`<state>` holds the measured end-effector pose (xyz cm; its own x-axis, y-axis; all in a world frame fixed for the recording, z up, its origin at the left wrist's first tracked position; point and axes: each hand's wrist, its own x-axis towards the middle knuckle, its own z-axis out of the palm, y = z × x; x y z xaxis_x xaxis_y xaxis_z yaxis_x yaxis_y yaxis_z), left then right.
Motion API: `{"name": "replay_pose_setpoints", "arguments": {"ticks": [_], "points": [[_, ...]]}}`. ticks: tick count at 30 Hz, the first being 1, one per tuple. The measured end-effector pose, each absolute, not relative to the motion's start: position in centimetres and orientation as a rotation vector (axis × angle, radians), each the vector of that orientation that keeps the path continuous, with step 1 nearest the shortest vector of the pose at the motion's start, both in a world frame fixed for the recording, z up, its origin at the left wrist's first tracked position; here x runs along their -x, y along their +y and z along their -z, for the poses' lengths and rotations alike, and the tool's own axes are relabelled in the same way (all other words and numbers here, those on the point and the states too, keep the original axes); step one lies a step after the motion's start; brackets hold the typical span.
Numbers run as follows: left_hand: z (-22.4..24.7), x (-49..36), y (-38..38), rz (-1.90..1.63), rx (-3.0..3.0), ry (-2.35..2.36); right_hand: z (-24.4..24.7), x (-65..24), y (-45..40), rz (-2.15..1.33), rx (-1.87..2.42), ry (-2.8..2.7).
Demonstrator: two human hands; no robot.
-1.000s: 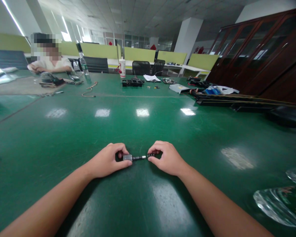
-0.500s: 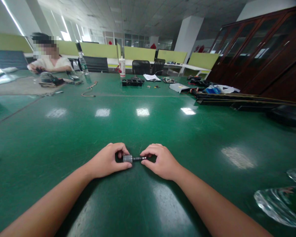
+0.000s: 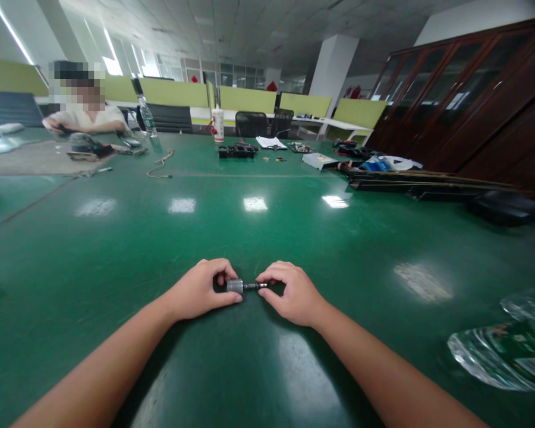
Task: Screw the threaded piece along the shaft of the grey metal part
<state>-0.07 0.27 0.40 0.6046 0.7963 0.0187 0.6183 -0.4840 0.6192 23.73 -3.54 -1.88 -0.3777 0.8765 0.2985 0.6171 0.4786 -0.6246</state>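
Note:
Between my two hands lies a small metal cylinder with a thin shaft (image 3: pixel 235 286), held low at the green tabletop. Its thick grey body is at the left, and the narrower dark shaft points right, with a shinier end. My left hand (image 3: pixel 201 289) pinches the grey body between thumb and fingers. On the other side, my right hand (image 3: pixel 293 292) grips the shaft's tip with thumb and forefinger. The fingertips cover parts of both ends. Whether the part rests on the table or hangs just above it, I cannot tell.
The green table (image 3: pixel 232 232) stretches far ahead. Clear plastic bottles (image 3: pixel 503 356) lie at the right. Black rails (image 3: pixel 383 181) and electronic parts sit at the back right, a black frame (image 3: pixel 238 152) and white bottle (image 3: pixel 218 123) farther off. A person (image 3: pixel 87 116) sits at the far left.
The view has shifted slightly, bringing the bottles at the right further into sight. Both hands keep their pinch on the part, with little visible movement.

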Motion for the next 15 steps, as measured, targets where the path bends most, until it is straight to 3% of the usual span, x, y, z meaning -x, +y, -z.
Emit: {"name": "replay_pose_setpoints", "arguments": {"ticks": [7, 15], "points": [[-0.4, 0.3, 0.2, -0.442, -2.271, 1.075, 1.3, -21.9, -5.5, -0.654, 1.497, -1.946], [-0.5, 0.0, 0.2, -0.427, -2.268, 1.086, 1.6, -22.5, -3.7, -0.726, 1.459, -2.007]]}}
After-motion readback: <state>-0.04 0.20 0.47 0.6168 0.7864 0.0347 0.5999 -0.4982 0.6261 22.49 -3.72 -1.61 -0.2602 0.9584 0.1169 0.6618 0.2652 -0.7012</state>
